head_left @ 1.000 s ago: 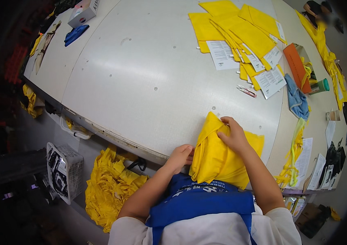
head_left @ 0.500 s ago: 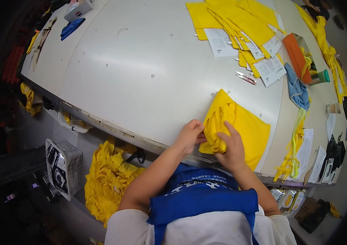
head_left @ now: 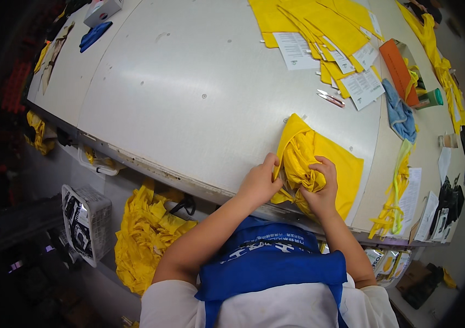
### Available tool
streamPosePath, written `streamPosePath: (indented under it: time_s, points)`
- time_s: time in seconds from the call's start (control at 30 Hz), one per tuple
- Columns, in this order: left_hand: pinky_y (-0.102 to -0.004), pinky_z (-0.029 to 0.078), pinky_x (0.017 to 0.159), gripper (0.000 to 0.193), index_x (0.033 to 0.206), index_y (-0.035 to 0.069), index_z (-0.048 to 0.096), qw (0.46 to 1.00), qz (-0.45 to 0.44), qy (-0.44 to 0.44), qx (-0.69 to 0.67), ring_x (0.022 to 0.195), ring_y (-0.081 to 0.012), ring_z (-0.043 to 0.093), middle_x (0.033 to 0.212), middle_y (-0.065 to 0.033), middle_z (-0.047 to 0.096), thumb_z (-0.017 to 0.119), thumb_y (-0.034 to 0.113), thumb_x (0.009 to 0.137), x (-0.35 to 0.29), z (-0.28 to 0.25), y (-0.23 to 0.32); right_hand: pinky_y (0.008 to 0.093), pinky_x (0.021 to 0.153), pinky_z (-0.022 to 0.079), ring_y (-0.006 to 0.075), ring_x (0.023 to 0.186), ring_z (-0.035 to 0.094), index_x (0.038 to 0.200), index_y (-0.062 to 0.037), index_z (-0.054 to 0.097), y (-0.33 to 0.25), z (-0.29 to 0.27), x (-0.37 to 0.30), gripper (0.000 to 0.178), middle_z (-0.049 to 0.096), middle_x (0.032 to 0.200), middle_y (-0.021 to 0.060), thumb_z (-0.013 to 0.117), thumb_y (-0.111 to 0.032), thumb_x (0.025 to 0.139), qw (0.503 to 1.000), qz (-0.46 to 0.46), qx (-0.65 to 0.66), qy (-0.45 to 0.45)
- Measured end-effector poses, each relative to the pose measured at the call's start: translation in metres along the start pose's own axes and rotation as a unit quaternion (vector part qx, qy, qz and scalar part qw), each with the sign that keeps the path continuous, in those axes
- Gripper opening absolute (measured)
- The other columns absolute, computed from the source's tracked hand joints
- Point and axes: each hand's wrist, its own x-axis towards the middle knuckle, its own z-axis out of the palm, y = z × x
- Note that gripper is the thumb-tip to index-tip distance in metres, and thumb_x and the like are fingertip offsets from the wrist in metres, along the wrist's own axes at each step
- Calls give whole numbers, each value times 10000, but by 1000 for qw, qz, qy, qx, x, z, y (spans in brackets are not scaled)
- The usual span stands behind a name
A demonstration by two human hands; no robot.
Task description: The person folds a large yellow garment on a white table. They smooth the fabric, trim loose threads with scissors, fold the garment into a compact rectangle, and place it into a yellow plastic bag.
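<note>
A yellow cloth piece [head_left: 343, 175] lies at the table's near edge, its right part flat and its left part bunched into loose folds. My left hand [head_left: 260, 183] pinches the cloth's left edge between thumb and fingers. On the other side, my right hand [head_left: 323, 190] is closed around the gathered folds, the thumb beneath and the fingers over them. A raised flap of the cloth stands around the bunch. Beyond it lies a pair of thread snips [head_left: 330, 98], apart from both hands.
Flat yellow pieces [head_left: 320, 27] with white printed sheets lie fanned out at the far right. Nearby are an orange box [head_left: 398, 68], a blue cloth [head_left: 399, 113] and yellow strips [head_left: 394, 199]. Below the table's left edge hang a yellow fabric heap [head_left: 147, 235] and a white basket [head_left: 97, 221].
My right hand has shifted right and now grasps the bunched folds. My left hand has moved slightly up along the edge. The bunch is opened wider and bulges more.
</note>
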Motion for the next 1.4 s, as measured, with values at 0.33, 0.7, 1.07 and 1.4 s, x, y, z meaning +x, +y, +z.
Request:
streamPosePath:
  time_s: [0.33,0.7,1.07,1.4]
  points:
    - [-440,478,568,311,977,54,370,997,54,-2,51,646,-389,609,637,-176,580,607,96,780,-9,-13,22,399,779,466,318,944,548,998,-147,641,-9,17,17,331,521,1098,147,655,-104,670,942,-119,-219,-224]
    - [-412,463,573,321,972,38,349,998,41,-20,-30,629,-354,588,666,-175,562,603,73,780,-4,-18,1,340,851,425,247,969,516,1029,-127,678,4,8,43,315,516,980,95,745,-230,739,928,39,37,-368]
    - [-480,481,595,425,1089,6,370,997,22,-8,67,666,-393,607,689,-202,598,595,109,743,-2,-15,-9,425,796,459,368,865,551,1041,-36,566,-3,50,14,338,552,904,195,656,-99,722,929,-81,-89,-350]
    - [-495,501,616,378,1140,25,455,959,104,175,196,692,-393,625,809,-202,626,565,117,789,2,-2,-19,439,1009,354,346,1231,422,1276,-3,487,-13,34,34,688,457,1320,181,751,-276,702,946,-137,-220,-196]
